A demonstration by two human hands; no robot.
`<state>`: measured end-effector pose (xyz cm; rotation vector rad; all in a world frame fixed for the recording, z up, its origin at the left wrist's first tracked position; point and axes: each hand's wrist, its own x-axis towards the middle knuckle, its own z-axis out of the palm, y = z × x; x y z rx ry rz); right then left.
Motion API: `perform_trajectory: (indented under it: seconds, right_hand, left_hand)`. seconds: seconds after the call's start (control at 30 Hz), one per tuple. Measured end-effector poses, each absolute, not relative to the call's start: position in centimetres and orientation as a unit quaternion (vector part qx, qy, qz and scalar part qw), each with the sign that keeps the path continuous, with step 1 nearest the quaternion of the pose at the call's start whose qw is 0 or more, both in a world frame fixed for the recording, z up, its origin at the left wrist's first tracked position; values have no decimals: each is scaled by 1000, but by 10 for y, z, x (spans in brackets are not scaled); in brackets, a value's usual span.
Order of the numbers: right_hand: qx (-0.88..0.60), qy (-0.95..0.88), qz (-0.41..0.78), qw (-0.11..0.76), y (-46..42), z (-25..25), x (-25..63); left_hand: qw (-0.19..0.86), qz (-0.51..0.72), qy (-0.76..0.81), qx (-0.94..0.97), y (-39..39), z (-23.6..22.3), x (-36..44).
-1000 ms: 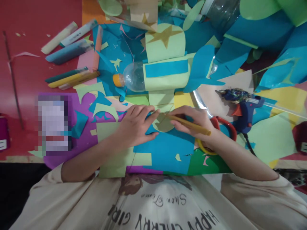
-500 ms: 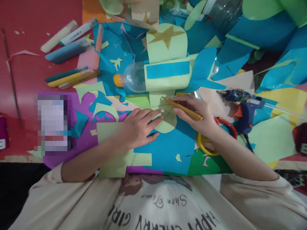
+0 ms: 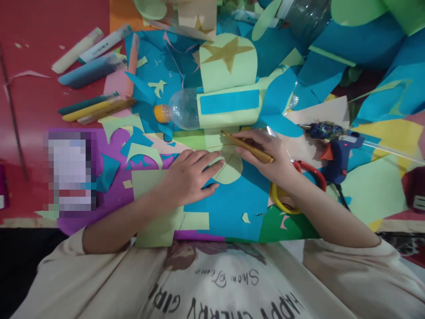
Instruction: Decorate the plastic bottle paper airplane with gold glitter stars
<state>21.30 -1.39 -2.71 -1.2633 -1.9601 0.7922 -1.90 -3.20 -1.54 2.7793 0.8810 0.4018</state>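
My right hand [image 3: 265,153] is closed round a gold marker [image 3: 254,150]. Its tip is over the pale green paper wing [image 3: 232,170], close to the bottle. Thin gold lines run across that wing. My left hand [image 3: 192,177] lies flat with fingers spread, its fingertips at the wing's left edge. Just beyond is a clear plastic bottle [image 3: 184,108] on its side, with an orange cap [image 3: 161,114]. Pale green paper wraps it, bearing a blue strip [image 3: 230,102]. The far wing [image 3: 229,75] carries a filled gold star [image 3: 229,52]; blue paper fins [image 3: 279,99] stand at the bottle's right end.
A glue gun [image 3: 341,155] with a lit red light lies right, beside scissors [image 3: 310,175] partly under my right forearm. Several markers [image 3: 96,71] lie upper left, above a blurred phone [image 3: 70,173]. Paper scraps [image 3: 144,155] and coloured sheets cover much of the table.
The marker tip has moved slightly toward the bottle, my right hand with it. My left hand keeps its place on the paper. The whole view has shifted a little.
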Motion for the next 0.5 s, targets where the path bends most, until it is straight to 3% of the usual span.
perform_trajectory:
  seconds: [0.5]
  right_hand:
    - [-478, -748, 331, 321, -15, -22, 213]
  left_hand:
    - [109, 129, 301, 939, -33, -16, -20]
